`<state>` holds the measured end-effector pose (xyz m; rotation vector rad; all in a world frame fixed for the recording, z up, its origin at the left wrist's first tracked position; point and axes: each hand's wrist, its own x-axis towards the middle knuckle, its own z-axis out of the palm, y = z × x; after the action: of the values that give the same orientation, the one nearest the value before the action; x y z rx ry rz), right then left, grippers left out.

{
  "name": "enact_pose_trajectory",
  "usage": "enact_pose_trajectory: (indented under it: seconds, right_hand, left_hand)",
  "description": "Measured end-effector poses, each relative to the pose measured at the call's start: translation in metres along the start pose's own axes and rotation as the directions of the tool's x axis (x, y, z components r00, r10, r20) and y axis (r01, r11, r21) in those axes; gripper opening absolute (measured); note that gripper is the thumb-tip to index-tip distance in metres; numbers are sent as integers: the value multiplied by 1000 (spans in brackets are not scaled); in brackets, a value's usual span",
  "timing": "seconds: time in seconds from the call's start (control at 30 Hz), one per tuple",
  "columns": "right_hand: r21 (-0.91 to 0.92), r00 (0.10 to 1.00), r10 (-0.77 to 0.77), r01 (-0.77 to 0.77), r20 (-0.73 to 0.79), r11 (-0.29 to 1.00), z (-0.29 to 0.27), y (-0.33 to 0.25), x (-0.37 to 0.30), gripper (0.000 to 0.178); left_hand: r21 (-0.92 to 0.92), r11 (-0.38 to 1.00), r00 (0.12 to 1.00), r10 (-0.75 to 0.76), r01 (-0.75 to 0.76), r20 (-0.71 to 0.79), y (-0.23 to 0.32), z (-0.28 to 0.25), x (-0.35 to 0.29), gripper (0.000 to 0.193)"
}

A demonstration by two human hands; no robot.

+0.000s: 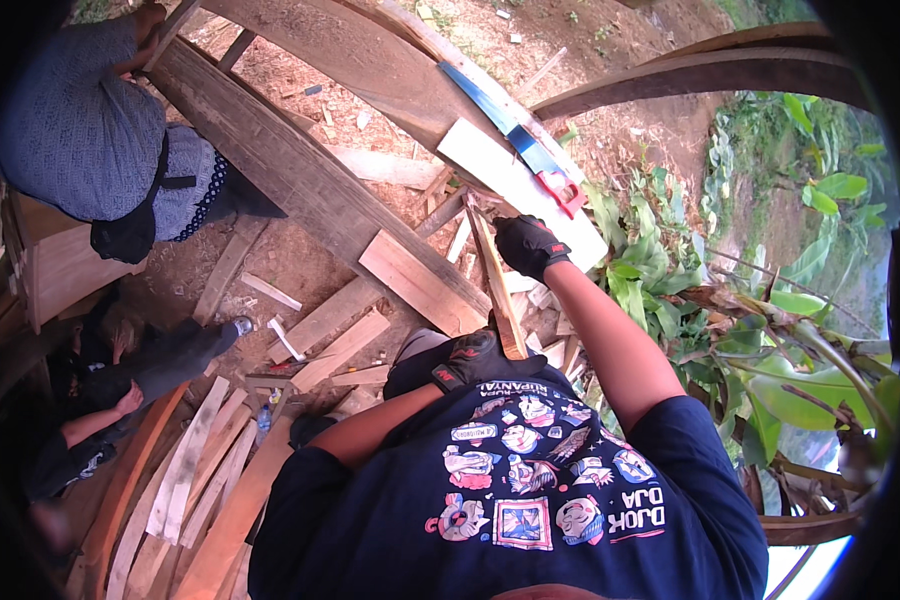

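A narrow wooden strip (497, 272) points away from my body, its near end close to my shirt. My left hand (475, 358), in a dark work glove, is closed around that near end, with glove fingers showing on both sides of the wood. My right hand (530, 246), gloved too, is closed in a fist right beside the strip's far part. Whatever it may grip is hidden by the glove. Beyond it, a handsaw (533, 148) with a blue blade cover and red handle lies across a pale board (480, 152).
A long thick plank (300, 170) slants across, with a shorter board (420, 280) on it. Offcuts litter the dirt ground. Stacked planks (195, 470) lie at lower left. One person (80, 120) works at upper left, another (80, 420) sits below. Leafy plants (660, 270) grow at right.
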<state>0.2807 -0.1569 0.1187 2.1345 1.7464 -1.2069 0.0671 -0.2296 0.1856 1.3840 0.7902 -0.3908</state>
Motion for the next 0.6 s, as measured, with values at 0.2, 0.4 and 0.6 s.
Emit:
enact_pose_trajectory:
  seconds: [0.2,0.4,0.6]
  right_hand:
    - [-167,980,-185,170,-78,971,8,3,-3,29]
    - [-75,990,-131,127,-58,989,3,-3,-1,28]
    - [-14,999,42,-42,23,999,-5,-9,18,26]
  left_hand:
    - [43,992,973,124,-117,-194,-25,20,9,125]
    - [50,997,995,64,-61,-71,-4,9,4,113]
    - [-2,999,999,39,-39,-35,-2,0,5,126]
